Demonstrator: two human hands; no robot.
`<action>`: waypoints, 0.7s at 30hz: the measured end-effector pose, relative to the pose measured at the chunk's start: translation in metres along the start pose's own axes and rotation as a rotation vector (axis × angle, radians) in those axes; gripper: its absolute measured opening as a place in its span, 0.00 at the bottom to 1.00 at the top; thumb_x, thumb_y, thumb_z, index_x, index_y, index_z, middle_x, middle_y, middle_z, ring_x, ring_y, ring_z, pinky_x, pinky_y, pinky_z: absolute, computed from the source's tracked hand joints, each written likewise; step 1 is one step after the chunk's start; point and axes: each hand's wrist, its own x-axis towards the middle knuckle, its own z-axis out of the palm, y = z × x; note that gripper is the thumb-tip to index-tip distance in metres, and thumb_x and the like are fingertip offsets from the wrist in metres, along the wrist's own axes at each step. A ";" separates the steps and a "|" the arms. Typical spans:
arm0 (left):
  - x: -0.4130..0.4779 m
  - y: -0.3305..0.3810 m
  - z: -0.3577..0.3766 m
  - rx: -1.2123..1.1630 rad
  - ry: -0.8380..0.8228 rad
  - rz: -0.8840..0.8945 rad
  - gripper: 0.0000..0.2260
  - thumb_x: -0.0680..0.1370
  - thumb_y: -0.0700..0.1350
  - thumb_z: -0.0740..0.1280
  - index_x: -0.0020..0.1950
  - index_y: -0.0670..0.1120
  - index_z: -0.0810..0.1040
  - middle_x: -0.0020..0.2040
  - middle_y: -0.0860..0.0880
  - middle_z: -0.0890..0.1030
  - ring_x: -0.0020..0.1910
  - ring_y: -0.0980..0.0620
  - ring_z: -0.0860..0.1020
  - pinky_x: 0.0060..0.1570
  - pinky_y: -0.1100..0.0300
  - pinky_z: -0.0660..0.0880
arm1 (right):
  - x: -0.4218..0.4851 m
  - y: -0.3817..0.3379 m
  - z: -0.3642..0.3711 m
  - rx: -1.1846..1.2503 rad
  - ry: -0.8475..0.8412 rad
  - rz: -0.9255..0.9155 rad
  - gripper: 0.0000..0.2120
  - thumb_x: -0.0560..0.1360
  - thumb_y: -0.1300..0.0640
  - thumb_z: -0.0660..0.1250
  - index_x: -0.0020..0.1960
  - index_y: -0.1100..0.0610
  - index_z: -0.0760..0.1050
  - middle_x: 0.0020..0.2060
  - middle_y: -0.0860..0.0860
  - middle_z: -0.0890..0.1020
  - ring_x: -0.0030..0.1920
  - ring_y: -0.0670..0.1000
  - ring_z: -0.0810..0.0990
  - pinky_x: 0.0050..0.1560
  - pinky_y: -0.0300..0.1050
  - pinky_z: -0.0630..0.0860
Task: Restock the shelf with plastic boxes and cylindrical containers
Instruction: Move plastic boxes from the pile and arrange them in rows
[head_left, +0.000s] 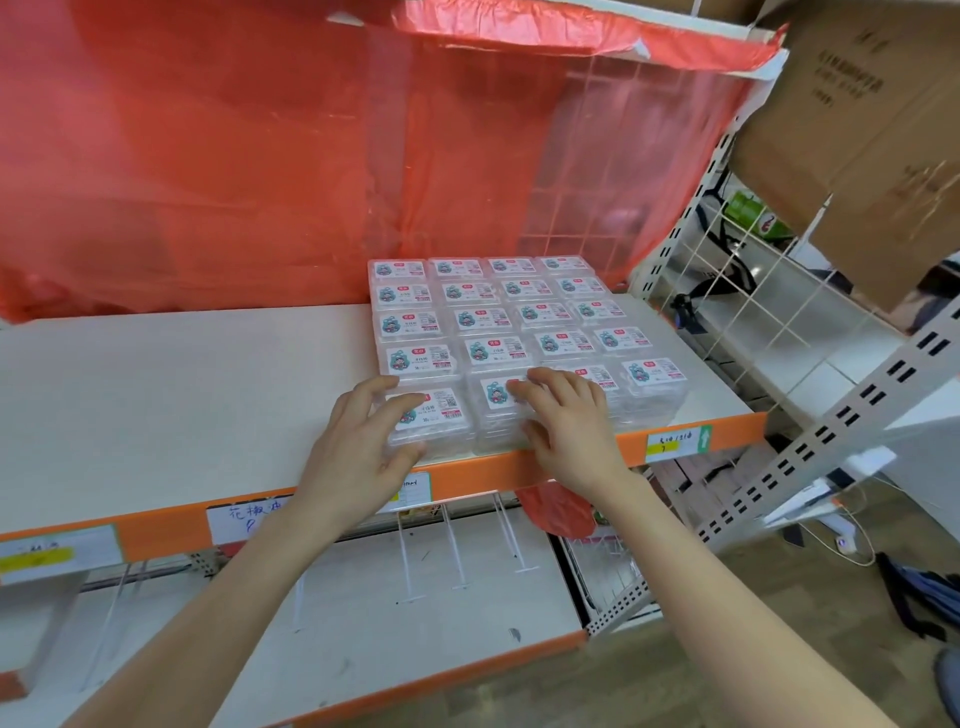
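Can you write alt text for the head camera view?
A person's left hand and right hand rest on the front row of a tidy grid of labelled clear plastic boxes, at the right end of an orange-edged shelf. Behind hangs red plastic sheeting, and a cardboard box sits at upper right.

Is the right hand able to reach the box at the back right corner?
Probably yes. The right hand rests on the front boxes, and the back right box sits uncovered, with open space above the rows between. The red plastic sheet hangs behind it, not over it.
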 end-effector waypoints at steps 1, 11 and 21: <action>0.001 0.000 0.001 0.005 -0.009 0.006 0.20 0.73 0.40 0.70 0.64 0.45 0.74 0.68 0.45 0.67 0.66 0.44 0.65 0.58 0.59 0.61 | 0.000 0.000 0.000 0.000 0.010 -0.006 0.20 0.67 0.67 0.69 0.59 0.59 0.77 0.58 0.59 0.77 0.58 0.63 0.74 0.57 0.59 0.66; 0.001 0.004 0.012 0.088 -0.008 0.008 0.20 0.74 0.40 0.69 0.66 0.44 0.73 0.70 0.40 0.66 0.68 0.39 0.63 0.66 0.51 0.60 | -0.001 0.001 0.005 -0.008 0.064 -0.023 0.21 0.65 0.67 0.70 0.57 0.60 0.78 0.56 0.60 0.78 0.55 0.64 0.76 0.54 0.61 0.69; -0.029 0.019 0.031 0.332 0.102 0.072 0.27 0.62 0.39 0.77 0.60 0.41 0.77 0.59 0.35 0.75 0.59 0.39 0.68 0.54 0.40 0.71 | -0.005 0.003 0.010 -0.042 0.092 -0.042 0.20 0.66 0.65 0.68 0.58 0.60 0.77 0.56 0.60 0.78 0.54 0.64 0.77 0.54 0.62 0.70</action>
